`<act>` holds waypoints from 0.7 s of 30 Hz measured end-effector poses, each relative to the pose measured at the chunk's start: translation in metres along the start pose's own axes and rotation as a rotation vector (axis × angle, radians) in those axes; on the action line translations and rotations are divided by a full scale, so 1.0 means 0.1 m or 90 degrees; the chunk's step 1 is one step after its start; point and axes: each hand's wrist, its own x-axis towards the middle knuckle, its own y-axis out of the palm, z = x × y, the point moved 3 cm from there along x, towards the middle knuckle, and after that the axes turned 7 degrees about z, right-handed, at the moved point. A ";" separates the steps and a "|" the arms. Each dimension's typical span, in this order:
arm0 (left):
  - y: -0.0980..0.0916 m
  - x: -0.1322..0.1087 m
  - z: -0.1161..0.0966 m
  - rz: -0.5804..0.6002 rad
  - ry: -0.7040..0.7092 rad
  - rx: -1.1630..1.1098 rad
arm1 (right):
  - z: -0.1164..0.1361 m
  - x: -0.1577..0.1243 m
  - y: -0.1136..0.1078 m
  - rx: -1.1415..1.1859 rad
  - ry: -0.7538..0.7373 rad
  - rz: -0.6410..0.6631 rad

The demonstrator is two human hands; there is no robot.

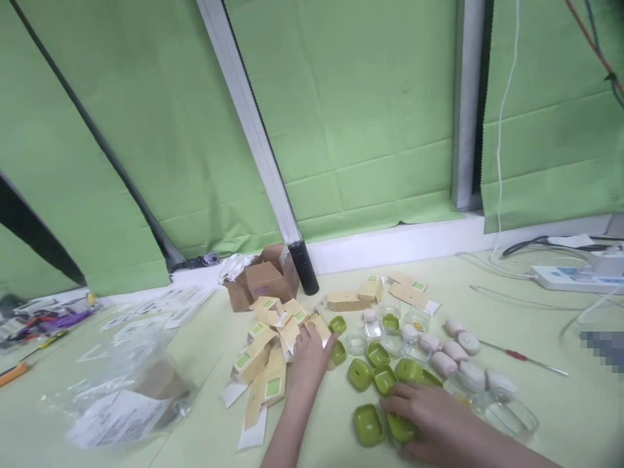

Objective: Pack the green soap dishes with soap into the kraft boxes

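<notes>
My left hand [311, 357] reaches over the right edge of a pile of tan cardboard boxes [268, 351], its fingers stretched out and thumb apart. Its thumb lies beside small green plastic cases [338, 352]; no object shows in its grasp. My right hand [433, 416] curls over a green plastic case [400, 427], fingers on one side and thumb on the other. Around it lie more green cases [368, 425], some with the hollow side up. Farther right are pale pink rounded pieces [472, 376] and clear plastic covers [511, 416].
A brown carton [273, 279] and a black cylinder [303, 268] stand by the wall. On the left lies a clear plastic bag [127, 377] with a paper label. A red-handled metal rod [517, 355] and a white power strip [560, 277] with cables are on the right.
</notes>
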 end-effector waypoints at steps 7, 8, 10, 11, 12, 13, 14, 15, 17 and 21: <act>0.02 0.42 -0.09 -0.023 -0.067 -0.032 | 0.10 -0.24 -0.70 0.068 0.000 -0.053; -0.03 0.38 -0.09 -0.022 -0.057 -0.044 | 0.05 -0.27 -0.81 0.103 0.009 -0.077; -0.20 0.27 -0.12 -0.026 -0.024 -0.075 | -0.10 -0.31 -1.03 0.185 0.044 -0.129; -0.29 0.20 -0.17 -0.032 0.001 -0.089 | -0.19 -0.31 -1.12 0.230 0.061 -0.161; -0.38 0.12 -0.24 -0.034 0.036 -0.110 | -0.26 -0.30 -1.19 0.276 0.074 -0.198; -0.45 0.04 -0.33 -0.025 0.075 -0.145 | -0.33 -0.27 -1.25 0.326 0.081 -0.241; -0.49 -0.04 -0.44 0.001 0.120 -0.197 | -0.40 -0.23 -1.29 0.378 0.083 -0.287; -0.49 -0.13 -0.57 0.053 0.170 -0.290 | -0.45 -0.19 -1.30 0.438 0.080 -0.327; -0.41 -0.29 -0.81 0.186 0.245 -0.470 | -0.52 -0.09 -1.28 0.585 0.069 -0.388; -0.11 -0.60 -1.15 0.401 0.359 -0.659 | -0.55 -0.01 -1.18 0.769 0.055 -0.440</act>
